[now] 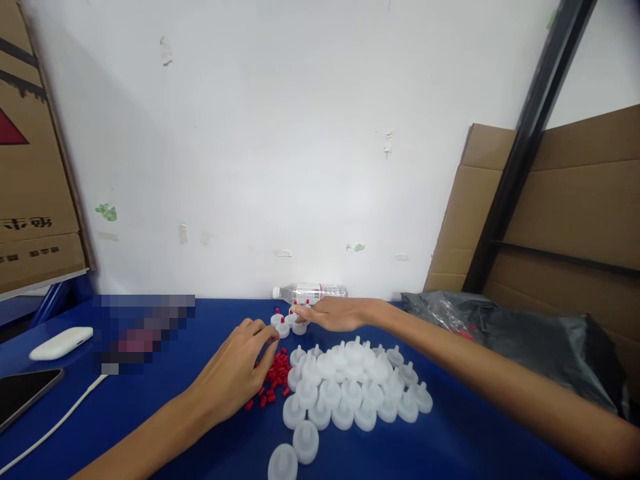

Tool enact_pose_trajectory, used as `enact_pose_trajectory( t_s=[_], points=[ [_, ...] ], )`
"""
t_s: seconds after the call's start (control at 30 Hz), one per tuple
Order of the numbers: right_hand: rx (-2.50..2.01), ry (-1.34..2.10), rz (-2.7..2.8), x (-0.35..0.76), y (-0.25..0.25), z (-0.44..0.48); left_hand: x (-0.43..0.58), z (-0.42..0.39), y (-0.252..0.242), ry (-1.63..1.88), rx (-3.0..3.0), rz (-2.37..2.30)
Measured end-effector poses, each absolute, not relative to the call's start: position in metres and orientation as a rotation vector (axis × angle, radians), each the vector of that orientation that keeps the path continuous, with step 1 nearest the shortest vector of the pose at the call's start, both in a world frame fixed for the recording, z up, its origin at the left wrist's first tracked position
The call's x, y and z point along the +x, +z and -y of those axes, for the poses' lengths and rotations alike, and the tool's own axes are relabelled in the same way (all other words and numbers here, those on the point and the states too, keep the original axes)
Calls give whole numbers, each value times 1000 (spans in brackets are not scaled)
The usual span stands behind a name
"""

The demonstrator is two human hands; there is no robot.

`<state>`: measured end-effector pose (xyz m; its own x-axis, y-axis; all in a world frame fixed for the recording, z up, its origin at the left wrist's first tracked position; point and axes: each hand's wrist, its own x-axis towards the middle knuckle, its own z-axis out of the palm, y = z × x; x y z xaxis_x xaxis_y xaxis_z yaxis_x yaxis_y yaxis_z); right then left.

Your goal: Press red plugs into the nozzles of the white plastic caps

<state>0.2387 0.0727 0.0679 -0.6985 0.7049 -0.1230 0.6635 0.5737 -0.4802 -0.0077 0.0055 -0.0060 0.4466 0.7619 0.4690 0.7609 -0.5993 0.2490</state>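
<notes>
Far left, we note a printed carton point(35, 173), a dark phone point(27, 393), a white case point(61, 343) and a white cable point(55, 428) by the blue table's point(150, 413) edge. Next, our left hand point(240, 368) is beside the loose red caps point(278, 372), fingers curled toward the thumb; whether they pinch one, we cannot tell. Behind stand red-tipped white lids point(283, 330), near a clear bottle point(307, 292) lying by the wall. Our right hand point(337, 315) is at these lids, thumb extended; its grip we cannot tell. Nearer us, bare-nozzled white lids point(330, 393) crowd together. Far right: a dark plastic bag point(530, 353).
</notes>
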Motion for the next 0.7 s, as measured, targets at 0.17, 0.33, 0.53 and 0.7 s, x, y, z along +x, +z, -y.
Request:
enact_pose_trajectory(
  t_s=[0.17,0.33,0.53,0.7],
  points=[
    [-1080,663,2623,242,85,-60,-8,0,-2,981,2610,-1415],
    [-933,663,2584,239,100,-34,-1,8,8,1091,2352,-1388],
    [-647,576,2644,216,109,-6,7,15,15,1267,2076,-1234],
    [-625,299,2602,194,104,-5,3,17,18,1403,1962,-1251]
  ],
)
